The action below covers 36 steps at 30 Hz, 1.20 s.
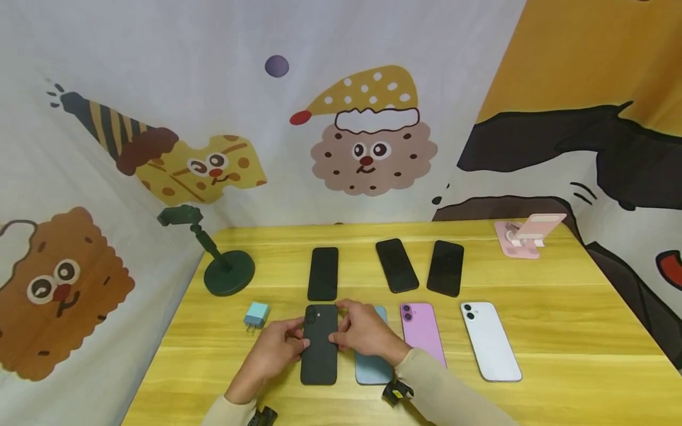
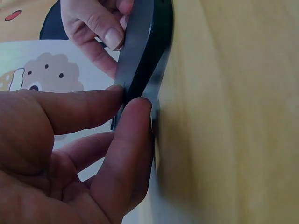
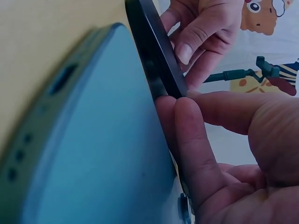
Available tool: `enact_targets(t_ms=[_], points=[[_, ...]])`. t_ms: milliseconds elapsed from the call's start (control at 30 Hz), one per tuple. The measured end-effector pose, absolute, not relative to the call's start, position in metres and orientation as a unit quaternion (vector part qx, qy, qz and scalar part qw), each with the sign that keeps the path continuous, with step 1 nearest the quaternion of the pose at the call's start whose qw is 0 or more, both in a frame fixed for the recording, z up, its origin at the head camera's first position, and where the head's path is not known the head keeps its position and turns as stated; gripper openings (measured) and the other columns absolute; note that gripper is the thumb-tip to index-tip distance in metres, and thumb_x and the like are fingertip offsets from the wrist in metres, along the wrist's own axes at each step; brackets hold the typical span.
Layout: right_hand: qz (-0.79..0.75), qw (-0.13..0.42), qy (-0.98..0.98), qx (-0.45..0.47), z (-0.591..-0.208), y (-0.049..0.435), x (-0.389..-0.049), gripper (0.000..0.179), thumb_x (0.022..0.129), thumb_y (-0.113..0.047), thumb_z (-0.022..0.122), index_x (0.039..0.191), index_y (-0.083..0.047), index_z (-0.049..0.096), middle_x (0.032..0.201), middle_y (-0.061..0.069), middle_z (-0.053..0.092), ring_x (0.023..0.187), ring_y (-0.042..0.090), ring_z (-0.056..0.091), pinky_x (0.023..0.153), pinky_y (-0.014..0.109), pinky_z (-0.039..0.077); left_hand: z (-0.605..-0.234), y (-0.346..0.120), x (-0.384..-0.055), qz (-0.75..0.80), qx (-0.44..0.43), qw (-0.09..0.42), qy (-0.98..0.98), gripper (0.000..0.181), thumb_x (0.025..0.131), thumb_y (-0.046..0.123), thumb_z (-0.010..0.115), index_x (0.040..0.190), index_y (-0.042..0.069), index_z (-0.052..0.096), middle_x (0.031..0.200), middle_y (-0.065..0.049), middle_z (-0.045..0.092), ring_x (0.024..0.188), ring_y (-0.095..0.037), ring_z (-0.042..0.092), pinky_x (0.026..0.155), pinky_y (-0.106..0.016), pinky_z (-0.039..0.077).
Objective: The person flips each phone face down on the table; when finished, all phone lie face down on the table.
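Note:
A black phone [image 1: 319, 362], back side up with its camera bump at the far end, is held between both hands near the front of the table. My left hand [image 1: 274, 350] pinches its left long edge between thumb and fingers. On the opposite edge, my right hand [image 1: 367, 332] pinches with thumb and fingertips, its wrist reaching over a light blue phone [image 1: 373, 371]. In the left wrist view, the black phone [image 2: 135, 46] stands close over the wood surface. The right wrist view has the blue phone [image 3: 107, 130] large in front, partly covering the right fingers.
Right of the hands lie a pink phone [image 1: 423, 331] and a white phone [image 1: 492, 346]. Behind are three dark phones, including one face-up phone [image 1: 322, 273]. A green stand [image 1: 229, 273], a blue charger plug [image 1: 257, 315] and a pink phone stand [image 1: 524, 245] flank them.

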State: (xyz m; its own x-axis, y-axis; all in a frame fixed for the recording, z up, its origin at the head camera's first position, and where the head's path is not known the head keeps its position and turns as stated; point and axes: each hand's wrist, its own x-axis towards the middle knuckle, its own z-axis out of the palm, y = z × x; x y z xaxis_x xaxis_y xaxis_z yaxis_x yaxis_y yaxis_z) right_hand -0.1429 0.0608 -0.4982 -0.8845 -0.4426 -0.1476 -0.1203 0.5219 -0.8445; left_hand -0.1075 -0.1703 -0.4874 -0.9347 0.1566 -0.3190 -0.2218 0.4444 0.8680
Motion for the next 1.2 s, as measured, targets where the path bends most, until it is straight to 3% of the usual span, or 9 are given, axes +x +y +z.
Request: enact_targets(t_ms=[267, 667, 933, 1200], points=[[-0.458, 0.177, 0.856, -0.160, -0.498, 0.059, -0.145, 0.075, 0.086, -0.017, 0.088, 0.148, 0.007, 0.053, 0.071, -0.009, 0.071, 0.060, 0.009, 0.071, 0.065, 0.024, 0.055, -0.486, -0.173, -0.109, 0.530, -0.033, 0.192, 0.825, 0.059, 0.095, 0.003, 0.075, 0.150, -0.005, 0.055, 0.106, -0.013, 0.066, 0.084, -0.017, 0.069, 0.068, -0.036, 0.064], [-0.455, 0.170, 0.860, -0.155, -0.497, 0.060, -0.152, 0.066, 0.088, -0.019, 0.087, 0.142, 0.006, 0.060, 0.071, -0.011, 0.072, 0.063, 0.008, 0.069, 0.061, 0.025, 0.052, -0.486, -0.180, -0.113, 0.558, -0.046, 0.204, 0.803, 0.057, 0.097, 0.007, 0.075, 0.150, -0.002, 0.056, 0.111, -0.015, 0.066, 0.085, -0.019, 0.069, 0.069, -0.037, 0.064], [-0.476, 0.146, 0.853, -0.156, -0.485, 0.069, -0.167, 0.061, 0.091, -0.018, 0.081, 0.143, 0.005, 0.060, 0.081, -0.010, 0.077, 0.071, 0.007, 0.070, 0.064, 0.027, 0.053, -0.483, -0.176, -0.125, 0.540, -0.024, 0.154, 0.827, 0.051, 0.101, 0.014, 0.073, 0.149, 0.003, 0.059, 0.116, -0.011, 0.069, 0.094, -0.019, 0.068, 0.076, -0.033, 0.059], [-0.496, 0.125, 0.846, -0.152, -0.476, 0.073, -0.183, 0.058, 0.095, -0.020, 0.078, 0.145, 0.004, 0.059, 0.100, 0.001, 0.079, 0.081, 0.010, 0.073, 0.068, 0.031, 0.059, -0.477, -0.169, -0.143, 0.550, -0.016, 0.117, 0.827, 0.048, 0.103, 0.015, 0.070, 0.148, 0.005, 0.059, 0.126, -0.015, 0.068, 0.110, -0.023, 0.067, 0.087, -0.036, 0.057]])
